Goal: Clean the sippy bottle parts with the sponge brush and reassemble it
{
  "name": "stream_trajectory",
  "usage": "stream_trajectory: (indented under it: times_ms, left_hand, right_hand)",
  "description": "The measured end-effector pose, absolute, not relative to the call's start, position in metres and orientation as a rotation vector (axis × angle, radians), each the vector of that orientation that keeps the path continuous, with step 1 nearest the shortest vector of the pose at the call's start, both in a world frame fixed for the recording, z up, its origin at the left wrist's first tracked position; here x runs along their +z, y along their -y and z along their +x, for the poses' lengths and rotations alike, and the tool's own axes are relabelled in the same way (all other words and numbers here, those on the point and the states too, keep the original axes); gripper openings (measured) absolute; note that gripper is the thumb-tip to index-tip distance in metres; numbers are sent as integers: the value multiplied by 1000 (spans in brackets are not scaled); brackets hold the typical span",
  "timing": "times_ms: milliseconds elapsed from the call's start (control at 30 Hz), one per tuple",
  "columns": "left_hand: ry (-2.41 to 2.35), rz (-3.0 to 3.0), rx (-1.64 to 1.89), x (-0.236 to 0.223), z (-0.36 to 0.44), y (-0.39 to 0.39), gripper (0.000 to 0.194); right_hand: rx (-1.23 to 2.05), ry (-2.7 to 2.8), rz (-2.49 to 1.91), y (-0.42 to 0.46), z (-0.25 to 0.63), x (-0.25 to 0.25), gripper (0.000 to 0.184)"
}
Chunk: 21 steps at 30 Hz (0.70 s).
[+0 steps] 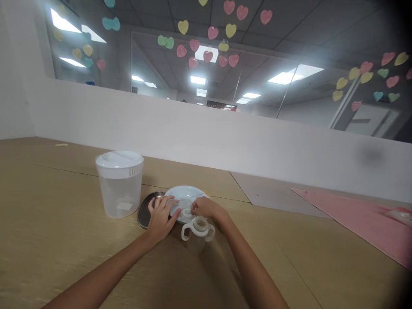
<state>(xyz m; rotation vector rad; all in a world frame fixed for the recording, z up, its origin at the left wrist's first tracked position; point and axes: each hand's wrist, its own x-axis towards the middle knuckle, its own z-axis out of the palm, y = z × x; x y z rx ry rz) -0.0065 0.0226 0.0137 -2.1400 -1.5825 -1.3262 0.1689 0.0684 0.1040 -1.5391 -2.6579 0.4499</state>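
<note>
My left hand (161,217) lies over the left side of a round white plastic lid (184,193), fingers spread across it. My right hand (207,208) has its fingertips on the same lid, beside a small white knob (186,213) at its near edge. Just below both hands stands a clear two-handled cup (198,234) with a white collar. A dark metal dish (147,210) lies partly under the lid, next to my left hand. Left of it stands a clear plastic jug (119,193) with a white lid.
All this stands on a light wooden table (64,240), backed by a low white wall (161,124). A grey board (273,193) and a pink sheet (354,219) lie to the right. Paper hearts hang on the glass panels above the wall.
</note>
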Motion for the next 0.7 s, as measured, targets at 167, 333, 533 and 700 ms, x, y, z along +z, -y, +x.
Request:
stream_trajectory:
  times_ms: [167, 333, 533, 700]
  left_hand:
    - [1548, -1732, -1419, 19, -35, -30, 32]
    - [1562, -1517, -1459, 14, -73, -34, 46]
    - [1698, -1170, -1767, 18, -92, -25, 92]
    - [1760, -1018, -1960, 11, -109, -30, 111]
  right_hand:
    - [445, 2643, -1531, -68, 172, 109, 18]
    - [392, 2608, -1524, -59, 180, 126, 27]
    - [341, 2431, -1224, -13, 183, 173, 26]
    - [658, 2272, -692, 80, 198, 210, 33]
